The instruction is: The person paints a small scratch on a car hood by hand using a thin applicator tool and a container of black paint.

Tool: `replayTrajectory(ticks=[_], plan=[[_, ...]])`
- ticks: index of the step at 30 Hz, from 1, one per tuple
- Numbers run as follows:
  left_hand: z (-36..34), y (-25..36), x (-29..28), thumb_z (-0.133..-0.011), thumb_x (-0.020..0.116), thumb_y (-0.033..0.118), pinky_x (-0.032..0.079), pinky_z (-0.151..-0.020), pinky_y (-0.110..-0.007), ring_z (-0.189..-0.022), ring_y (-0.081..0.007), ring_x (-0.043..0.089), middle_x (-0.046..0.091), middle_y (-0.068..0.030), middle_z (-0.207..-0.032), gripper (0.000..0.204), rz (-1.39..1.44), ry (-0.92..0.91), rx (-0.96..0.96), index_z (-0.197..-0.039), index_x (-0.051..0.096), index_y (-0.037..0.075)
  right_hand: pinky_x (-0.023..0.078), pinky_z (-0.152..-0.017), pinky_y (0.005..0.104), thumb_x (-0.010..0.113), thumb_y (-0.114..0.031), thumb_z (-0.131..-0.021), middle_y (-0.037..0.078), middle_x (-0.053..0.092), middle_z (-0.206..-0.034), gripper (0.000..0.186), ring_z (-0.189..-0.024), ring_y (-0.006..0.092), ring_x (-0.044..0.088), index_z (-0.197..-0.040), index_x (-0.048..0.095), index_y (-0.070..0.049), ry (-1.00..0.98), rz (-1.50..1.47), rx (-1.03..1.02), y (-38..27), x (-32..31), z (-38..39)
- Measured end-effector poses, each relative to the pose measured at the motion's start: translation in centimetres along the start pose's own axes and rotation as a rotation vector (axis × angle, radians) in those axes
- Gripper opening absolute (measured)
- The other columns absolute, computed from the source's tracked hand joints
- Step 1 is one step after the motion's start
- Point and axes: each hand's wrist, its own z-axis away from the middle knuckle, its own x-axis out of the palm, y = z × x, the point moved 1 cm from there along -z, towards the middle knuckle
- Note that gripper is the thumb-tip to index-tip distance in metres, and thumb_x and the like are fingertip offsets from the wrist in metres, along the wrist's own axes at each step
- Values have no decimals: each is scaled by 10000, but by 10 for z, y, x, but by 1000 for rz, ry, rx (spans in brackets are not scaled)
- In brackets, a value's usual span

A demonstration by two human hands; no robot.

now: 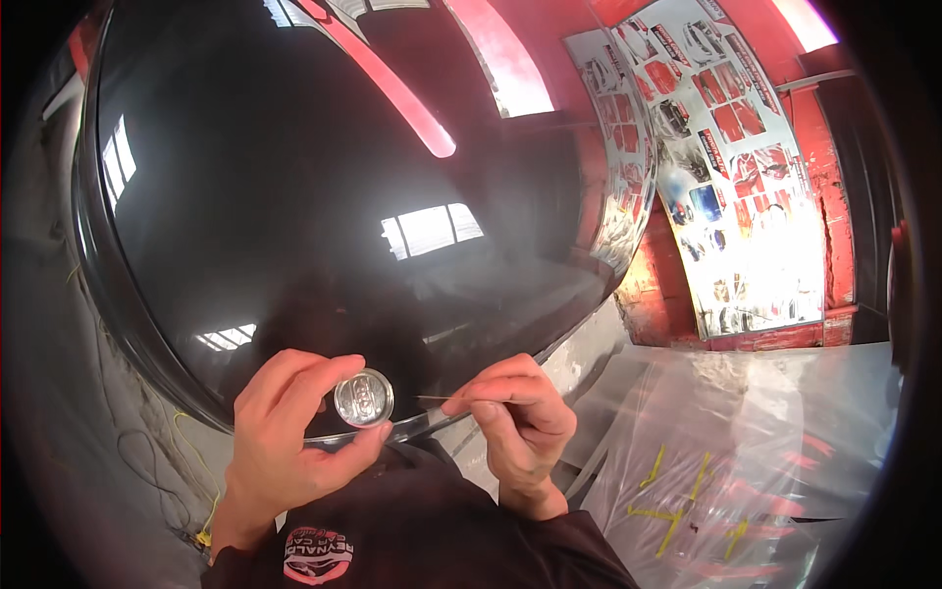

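Between the thumb and fingers of my left hand (294, 422) is a small round silver cap (363, 399) with raised marks on its face. It is held by its edge, the face turned up toward me. A short way to its right, my right hand (515, 417) pinches a thin, pale, needle-like stick (430, 398). The stick's tip points left at the cap without touching it. Both hands are over the near edge of a glossy black car panel (255, 187), close to my dark top.
White and red window reflections shine on the panel. At the right, a large poster with photos (746, 187) is fixed to a red wall (839, 196). Clear plastic sheeting (785, 422) with yellow tape covers the lower right. A cable (147, 471) lies on the floor at left.
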Motion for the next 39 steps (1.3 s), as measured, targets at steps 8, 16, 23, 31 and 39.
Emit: replayTrajectory(ticks=[8,16,23,31,39], plan=[[-1,-2,3,-630,872,134,528,-581,-268,-736,-171,645,657,-92,-922,514,10,-20,4,-1105,721,8,609,-775,381,574,77,-972,178,627,-977,94,-840,272,712,-1039,639,61,6,-332,158,4,-4,-2],[-4,0,-3,-625,896,146,533,-631,-327,-732,-232,647,663,-90,-905,479,90,-50,-74,-1058,732,24,597,-837,377,469,102,-976,182,628,-993,161,-894,270,691,-1009,614,39,261,-421,143,11,-19,-21],[-14,16,-2,-620,923,234,461,-712,-341,-790,-170,614,661,-29,-990,490,49,-217,23,-1059,756,96,586,-840,333,580,30,-1004,137,623,-1026,73,-928,206,684,-1011,648,57,163,-443,326,18,0,-26],[-19,27,-2,-619,921,281,402,-869,-365,-976,-210,547,655,-17,-1207,485,-107,-325,43,-1050,759,129,555,-735,243,651,13,-984,80,612,-1024,57,-854,119,659,-988,699,41,-9,-353,462,20,5,-20],[-17,24,2,-592,917,306,375,-895,-363,-980,-216,543,716,30,-1084,465,-121,-368,87,-984,753,116,553,-703,239,659,39,-961,99,618,-1006,62,-830,129,669,-979,718,44,-137,-358,413,22,3,-19]])
